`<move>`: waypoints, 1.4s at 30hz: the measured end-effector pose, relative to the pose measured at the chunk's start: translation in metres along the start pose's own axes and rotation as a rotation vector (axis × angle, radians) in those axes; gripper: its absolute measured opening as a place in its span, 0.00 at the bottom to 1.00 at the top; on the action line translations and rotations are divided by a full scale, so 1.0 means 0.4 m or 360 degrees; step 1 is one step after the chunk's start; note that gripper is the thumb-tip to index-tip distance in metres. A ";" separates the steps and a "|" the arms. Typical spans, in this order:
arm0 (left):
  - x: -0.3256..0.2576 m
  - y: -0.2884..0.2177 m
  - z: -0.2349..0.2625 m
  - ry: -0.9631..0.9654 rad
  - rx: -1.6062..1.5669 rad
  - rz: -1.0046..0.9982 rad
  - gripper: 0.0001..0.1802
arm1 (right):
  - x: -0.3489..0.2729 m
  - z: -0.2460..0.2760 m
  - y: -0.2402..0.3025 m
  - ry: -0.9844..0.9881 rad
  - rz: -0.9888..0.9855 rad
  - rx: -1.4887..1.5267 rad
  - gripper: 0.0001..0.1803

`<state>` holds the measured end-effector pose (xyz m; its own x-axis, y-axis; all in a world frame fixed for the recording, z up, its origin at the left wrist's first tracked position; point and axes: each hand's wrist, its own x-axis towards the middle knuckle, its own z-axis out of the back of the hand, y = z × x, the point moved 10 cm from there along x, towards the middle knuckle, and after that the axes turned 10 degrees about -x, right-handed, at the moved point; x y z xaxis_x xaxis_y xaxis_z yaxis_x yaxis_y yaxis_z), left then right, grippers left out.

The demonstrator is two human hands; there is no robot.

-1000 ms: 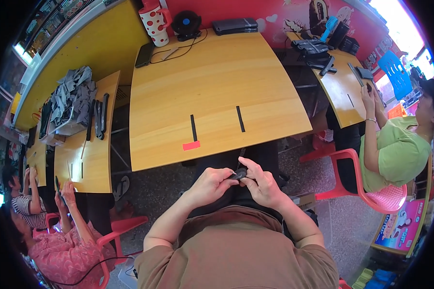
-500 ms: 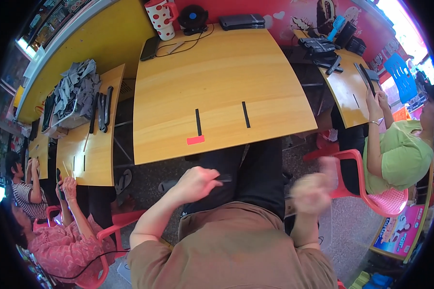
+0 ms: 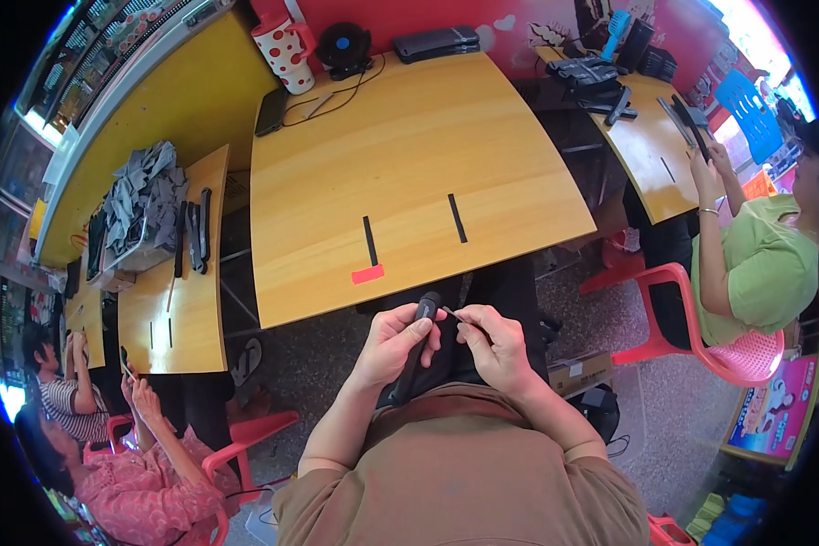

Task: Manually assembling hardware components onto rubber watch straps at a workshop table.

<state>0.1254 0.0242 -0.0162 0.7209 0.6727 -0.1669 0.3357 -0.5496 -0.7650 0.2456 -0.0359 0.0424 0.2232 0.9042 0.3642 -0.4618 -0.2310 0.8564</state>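
Over my lap, just off the table's near edge, my left hand (image 3: 393,344) is closed around a long dark strip with a rounded end (image 3: 409,375); its exact kind cannot be made out. Close beside it, my right hand (image 3: 497,348) pinches a thin dark piece (image 3: 449,312), small and slender, whose tip points toward the strip's upper end. Whether the two touch is too small to tell. Ahead, the wooden table (image 3: 400,146) carries a left black line (image 3: 369,241), a right black line (image 3: 457,218) and a red rectangle (image 3: 368,274) at the left line's near end.
At the table's far side are a dotted tumbler (image 3: 284,50), a black fan (image 3: 344,47), a phone (image 3: 271,111), a cable and stacked dark pouches (image 3: 437,43). Left, a bin of grey fabric pieces (image 3: 146,196) stands on another table. Co-workers sit on both sides.
My right hand has come in from the right to meet my left. The left hand has moved slightly right and up, raising the dark strip into view. The head view has shifted a little.
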 end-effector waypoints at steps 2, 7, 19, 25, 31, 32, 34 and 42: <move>0.001 0.003 0.000 -0.0004 0.0006 0.0011 0.14 | 0.009 0.004 -0.001 0.0011 0.0018 -0.0032 0.08; 0.010 0.016 -0.008 -0.0004 0.0032 0.0022 0.15 | 0.015 0.014 0.000 -0.0012 0.0065 -0.0104 0.08; 0.001 0.025 -0.015 0.0002 0.0125 0.0045 0.12 | 0.015 0.014 0.035 0.0065 0.0254 -0.0351 0.11; -0.006 -0.027 -0.048 -0.0004 0.1154 -0.0265 0.11 | 0.031 0.002 0.044 0.0192 0.0278 -0.0527 0.07; 0.010 0.025 -0.045 0.0197 0.0148 0.0172 0.13 | 0.038 0.004 0.053 0.0051 0.0332 -0.0644 0.08; 0.014 0.014 -0.038 0.0202 0.0148 0.0169 0.13 | 0.040 0.006 0.049 0.0044 0.0295 -0.0557 0.08; 0.013 0.044 -0.036 0.0292 -0.0257 0.0500 0.15 | 0.045 0.005 0.047 0.0032 0.0266 -0.0475 0.08; 0.032 0.032 -0.046 0.0368 -0.0442 0.0234 0.11 | 0.033 0.004 0.103 -0.0051 0.0711 -0.0566 0.09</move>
<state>0.1501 0.0167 -0.0169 0.8806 0.4645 -0.0934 0.3469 -0.7664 -0.5407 0.2308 -0.0341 0.0828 -0.0364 0.7338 0.6783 -0.7765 -0.4481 0.4431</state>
